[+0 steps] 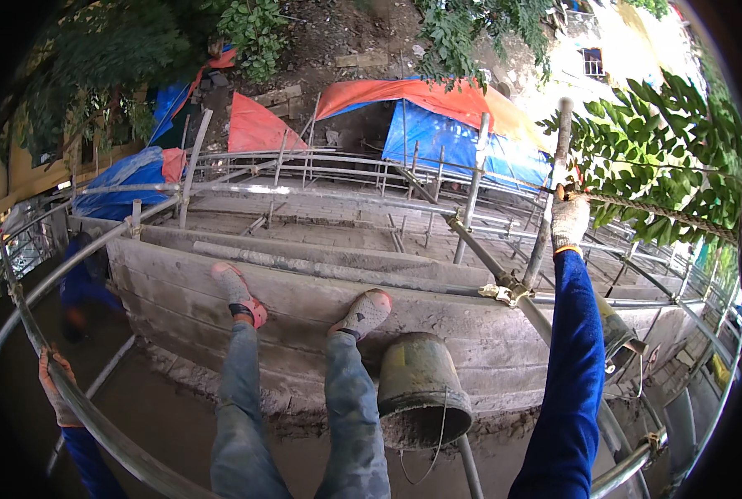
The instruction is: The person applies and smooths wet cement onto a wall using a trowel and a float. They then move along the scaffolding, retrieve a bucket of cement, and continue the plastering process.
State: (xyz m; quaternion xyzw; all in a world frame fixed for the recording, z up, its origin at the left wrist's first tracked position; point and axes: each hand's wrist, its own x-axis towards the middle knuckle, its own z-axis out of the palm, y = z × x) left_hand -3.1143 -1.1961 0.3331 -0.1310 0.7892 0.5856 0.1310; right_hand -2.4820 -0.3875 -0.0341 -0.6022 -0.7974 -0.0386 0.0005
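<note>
Left hand [55, 389], gloved, lower left of frame: fingers looked clamped on the curved scaffold pipe [109, 437] running down from the left edge. Far side of that grip hidden. Probably a handhold for balance.

Left shoe [236, 291] and right shoe [362, 314], left of centre, were set apart on the mortar-smeared boards [304, 333]. Wide stance, likely for stability.

Black bucket [416, 370], lower centre: tilted, mouth toward the lower edge, wire handle [442, 432] hanging slack, so nobody was carrying it. What supported it: can't tell.

Pipe coupler [504, 293], right of centre, sat where tubes crossed, presumably locking the joint.

Right hand [569, 223], gloved, upper right: arm stretched up the frame, fingers clamped on the upright pole [564, 137] where the rope [662, 212] met it. Rope inside the grip too? Can't tell. Rope ran off nearly straight to the right edge, so I'd guess some tension.

Second bucket [612, 333], right side, was tilted too, just beyond the right sleeve.
</note>
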